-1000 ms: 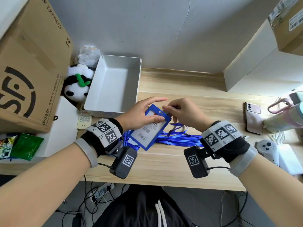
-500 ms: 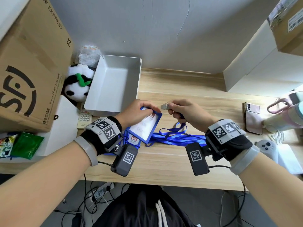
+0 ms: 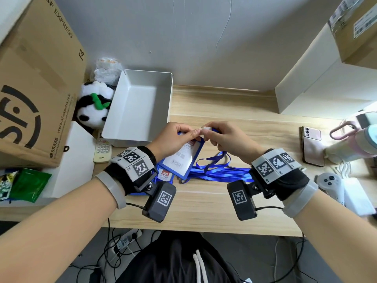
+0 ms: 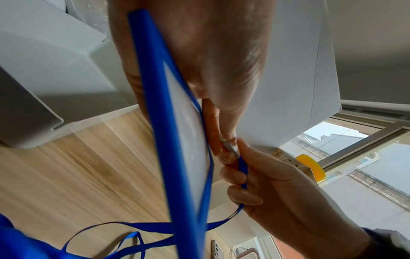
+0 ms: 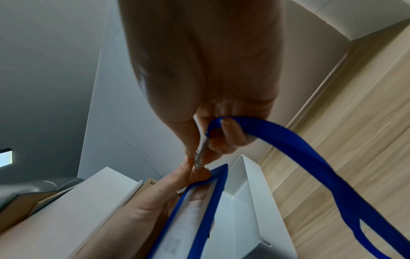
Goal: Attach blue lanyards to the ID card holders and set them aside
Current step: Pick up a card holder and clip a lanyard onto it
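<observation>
My left hand (image 3: 175, 137) holds a blue ID card holder (image 3: 181, 158) tilted above the desk, its fingers curled round the top edge. In the left wrist view the holder (image 4: 177, 140) is seen edge-on. My right hand (image 3: 222, 137) pinches the metal clip (image 3: 206, 129) of a blue lanyard (image 3: 216, 166) against the holder's top. The clip (image 5: 199, 157) meets the holder (image 5: 199, 210) at its upper corner. The lanyard ribbon (image 5: 310, 157) trails from my right fingers to a heap of lanyards on the desk. More holders (image 3: 164, 174) lie under my left wrist.
An empty white bin (image 3: 140, 107) stands behind my hands. A panda toy (image 3: 91, 107), a remote (image 3: 102, 148) and a large cardboard box (image 3: 36, 78) are on the left. A phone (image 3: 312, 146), a bottle (image 3: 359, 144) and a game controller (image 3: 330, 184) sit on the right.
The left hand has raised the holder and tipped its top toward the right hand. The right hand brought the lanyard clip left until it met the holder's top edge.
</observation>
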A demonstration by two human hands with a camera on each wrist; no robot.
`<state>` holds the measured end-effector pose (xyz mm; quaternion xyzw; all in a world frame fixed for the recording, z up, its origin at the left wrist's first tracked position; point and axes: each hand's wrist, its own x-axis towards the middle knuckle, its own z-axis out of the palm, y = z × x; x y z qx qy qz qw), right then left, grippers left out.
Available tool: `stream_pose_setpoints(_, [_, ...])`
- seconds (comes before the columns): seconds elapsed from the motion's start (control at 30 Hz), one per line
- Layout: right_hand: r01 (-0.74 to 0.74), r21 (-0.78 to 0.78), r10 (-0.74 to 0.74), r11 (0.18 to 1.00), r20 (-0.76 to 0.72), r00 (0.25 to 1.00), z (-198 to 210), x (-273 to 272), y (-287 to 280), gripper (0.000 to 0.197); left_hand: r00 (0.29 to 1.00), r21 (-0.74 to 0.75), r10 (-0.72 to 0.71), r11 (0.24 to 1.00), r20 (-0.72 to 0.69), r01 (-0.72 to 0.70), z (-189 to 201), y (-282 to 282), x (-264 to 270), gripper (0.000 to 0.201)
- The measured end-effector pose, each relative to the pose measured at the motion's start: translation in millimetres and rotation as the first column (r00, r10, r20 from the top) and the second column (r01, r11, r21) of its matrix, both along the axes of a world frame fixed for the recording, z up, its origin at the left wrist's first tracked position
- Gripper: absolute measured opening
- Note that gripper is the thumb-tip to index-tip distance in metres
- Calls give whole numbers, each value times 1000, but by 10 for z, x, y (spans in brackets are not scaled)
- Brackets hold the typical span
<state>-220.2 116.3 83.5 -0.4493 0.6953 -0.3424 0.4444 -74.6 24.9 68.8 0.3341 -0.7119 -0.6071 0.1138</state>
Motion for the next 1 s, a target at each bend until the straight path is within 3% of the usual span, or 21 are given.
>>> stream_pose_setpoints(0.2, [22,2,-22,1000,31,999,-13,-26,-2,12,999,25,-36,999,-8,36,35,0,-2,26])
stream_pose_setpoints(0.47, [12,-26,-10,1000,108,994,20,17,8,19,1000,-17,-10,1000,5,10,31,10,-9,28])
stream_pose_setpoints(0.83, [16,-115,-10,993,50,999,4,43,-1,12,1000,-114,-26,993,-3,25,52,10,3,25])
stream_pose_setpoints(1.0, [14,-76,-10,997,55,998,-38,23,-6,10,1000,-40,-26,999,-2,26,29,9,-4,27])
